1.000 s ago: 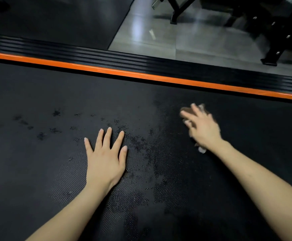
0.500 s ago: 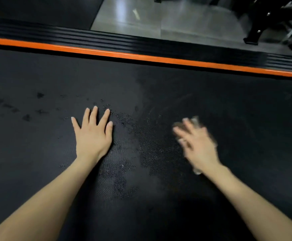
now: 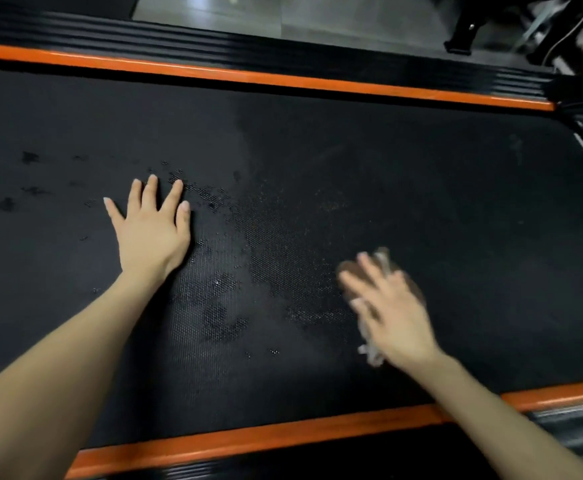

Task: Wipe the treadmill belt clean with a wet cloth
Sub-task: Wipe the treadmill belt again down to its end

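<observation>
The right hand (image 3: pixel 392 306) has drawn the cloth (image 3: pixel 384 258) back toward the near side of the treadmill belt (image 3: pixel 421 174), and the near orange edge strip (image 3: pixel 248 434) has come into view since half a second ago. The cloth, brown with a pale frayed end, lies on the right part of the belt under that hand. The fingers are spread fairly straight on top of it, pressing rather than clutching, though motion blur softens them. The left hand (image 3: pixel 151 230) stays flat and wide on the belt, fingers splayed, well apart from the cloth. Between the two hands the textured surface shows damp patches (image 3: pixel 220 313), with darker specks (image 3: pixel 28 157) further left. Bare belt runs from the cloth to the far orange edge strip (image 3: pixel 283 81). Beyond that lie a ribbed black side rail (image 3: pixel 214 46) and grey floor (image 3: pixel 214 12).
</observation>
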